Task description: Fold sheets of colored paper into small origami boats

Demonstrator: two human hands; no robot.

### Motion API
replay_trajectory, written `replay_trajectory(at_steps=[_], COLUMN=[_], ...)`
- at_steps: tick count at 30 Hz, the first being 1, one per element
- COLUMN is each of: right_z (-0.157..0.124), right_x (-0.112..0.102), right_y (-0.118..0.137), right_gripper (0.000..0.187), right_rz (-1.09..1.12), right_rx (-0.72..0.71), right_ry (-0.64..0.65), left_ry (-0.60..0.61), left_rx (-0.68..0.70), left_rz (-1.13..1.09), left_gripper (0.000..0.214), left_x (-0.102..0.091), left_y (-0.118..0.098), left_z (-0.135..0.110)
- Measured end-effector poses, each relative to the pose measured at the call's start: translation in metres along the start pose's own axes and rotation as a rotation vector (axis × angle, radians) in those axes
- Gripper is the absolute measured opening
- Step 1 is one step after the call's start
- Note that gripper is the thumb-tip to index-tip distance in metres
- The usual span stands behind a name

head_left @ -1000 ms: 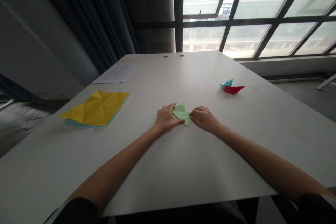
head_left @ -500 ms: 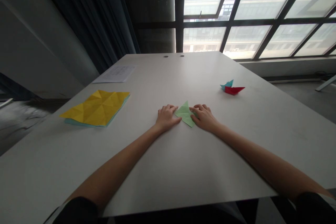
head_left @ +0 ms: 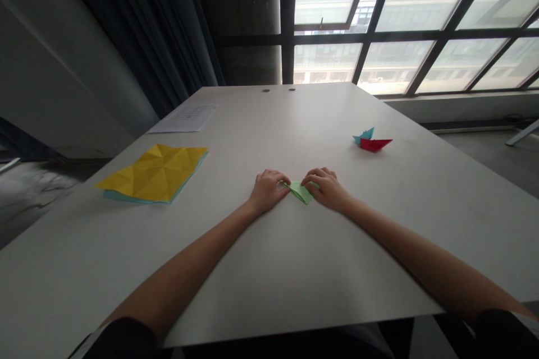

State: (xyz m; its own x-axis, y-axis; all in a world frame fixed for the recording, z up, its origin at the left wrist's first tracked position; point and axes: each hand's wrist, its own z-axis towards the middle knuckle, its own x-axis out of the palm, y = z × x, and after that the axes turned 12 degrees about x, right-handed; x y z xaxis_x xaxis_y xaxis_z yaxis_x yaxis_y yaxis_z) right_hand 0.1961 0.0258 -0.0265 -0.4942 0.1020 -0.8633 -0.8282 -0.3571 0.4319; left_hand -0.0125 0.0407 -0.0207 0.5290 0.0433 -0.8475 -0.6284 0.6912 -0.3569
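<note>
A small light green folded paper (head_left: pixel 301 193) lies on the white table between my two hands. Its far part is folded over toward me, so a short, layered shape shows. My left hand (head_left: pixel 269 188) pinches the left corner between thumb and fingers. On the other side, my right hand (head_left: pixel 325 186) grips the right end, its fingertips curled over the upper edge. The fingers of both hands cover the paper's two ends.
To the left, yellow creased paper (head_left: pixel 158 174) lies over light blue sheets (head_left: pixel 130 197). A printed page (head_left: pixel 183 119) is behind it. On the right sit a red paper boat (head_left: pixel 375 145) and a blue paper boat (head_left: pixel 364 135). The white table (head_left: pixel 269 269) ends close to me.
The green paper's upright point has come down toward me, leaving a lower shape. Fingers of both hands have curled inward over its upper edge. The other papers have not moved.
</note>
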Motion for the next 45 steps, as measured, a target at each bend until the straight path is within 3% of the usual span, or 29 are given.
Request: replay_trajectory(at_steps=[8, 12, 21, 32, 41, 45], right_z=[0.000, -0.001, -0.002, -0.007, -0.006, -0.006], right_x=[0.001, 0.001, -0.007, -0.018, -0.016, -0.016], right_y=[-0.002, -0.002, -0.002, -0.004, -0.011, -0.009], right_gripper=[0.019, 0.020, 0.039, 0.059, 0.033, 0.032], right_rz=[0.023, 0.002, -0.066, -0.124, -0.166, -0.162], right_rx=[-0.031, -0.067, -0.085, -0.082, -0.025, -0.039], right_ry=[-0.039, -0.042, 0.059, 0.147, -0.010, -0.050], left_ry=[0.091, 0.151, 0.245, 0.263, 0.224, 0.164], left_rx=[0.291, 0.330, 0.296, 0.235, 0.176, 0.105], left_rz=[0.089, 0.191, 0.471, 0.487, 0.370, 0.166], left_gripper=[0.018, 0.019, 0.021, 0.026, 0.028, 0.027], left_x=[0.001, -0.001, 0.001, 0.005, -0.001, -0.006], left_y=[-0.001, -0.007, -0.028, -0.037, -0.036, -0.031], left_z=[-0.002, -0.003, -0.005, -0.012, -0.013, -0.007])
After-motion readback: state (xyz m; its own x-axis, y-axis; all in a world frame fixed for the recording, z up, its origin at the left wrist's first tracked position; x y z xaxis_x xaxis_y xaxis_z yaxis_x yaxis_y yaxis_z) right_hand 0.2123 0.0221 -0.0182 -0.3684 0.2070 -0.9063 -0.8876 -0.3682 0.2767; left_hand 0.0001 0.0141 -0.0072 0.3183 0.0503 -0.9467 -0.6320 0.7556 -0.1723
